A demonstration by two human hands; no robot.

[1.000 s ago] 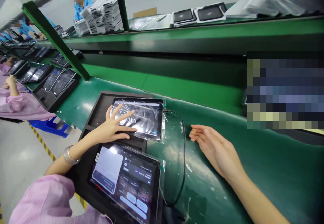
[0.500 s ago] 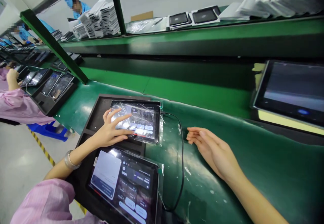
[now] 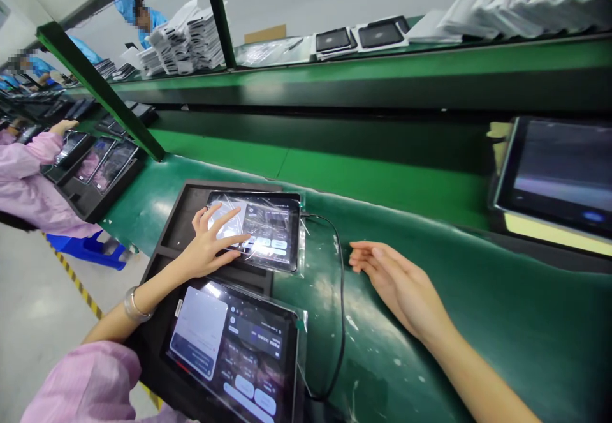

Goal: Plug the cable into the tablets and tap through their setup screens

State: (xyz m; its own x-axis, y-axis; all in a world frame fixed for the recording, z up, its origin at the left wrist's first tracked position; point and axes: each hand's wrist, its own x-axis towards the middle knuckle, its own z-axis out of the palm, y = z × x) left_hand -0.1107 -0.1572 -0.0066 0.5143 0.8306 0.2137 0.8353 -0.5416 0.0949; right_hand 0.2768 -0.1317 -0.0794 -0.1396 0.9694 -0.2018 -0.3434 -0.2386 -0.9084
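My left hand (image 3: 210, 244) spreads its fingers over the upper tablet (image 3: 291, 219), whose lit screen is covered by wrinkled clear film. The fingertips are at the screen; I cannot tell which of them touch it. This tablet lies on a black foam tray (image 3: 184, 219), and a black cable (image 3: 343, 295) runs from its right edge. A second lit tablet (image 3: 224, 340) lies nearer to me on the same tray, with a cable at its right side. Over the green table (image 3: 406, 372), my right hand (image 3: 396, 286) is empty, its fingers loosely curved.
At right a large tablet (image 3: 559, 174) rests on a yellow block (image 3: 549, 228). A green shelf (image 3: 382, 69) behind carries white packets (image 3: 516, 2) and dark tablets (image 3: 382, 32). At left, a pink-sleeved co-worker (image 3: 29, 174) sits by another tray of tablets (image 3: 108, 161).
My left thumb and fingers have shifted slightly back and left over the upper tablet's screen. The co-worker's hand at left has moved right, over their tablets. My right hand keeps its pose.
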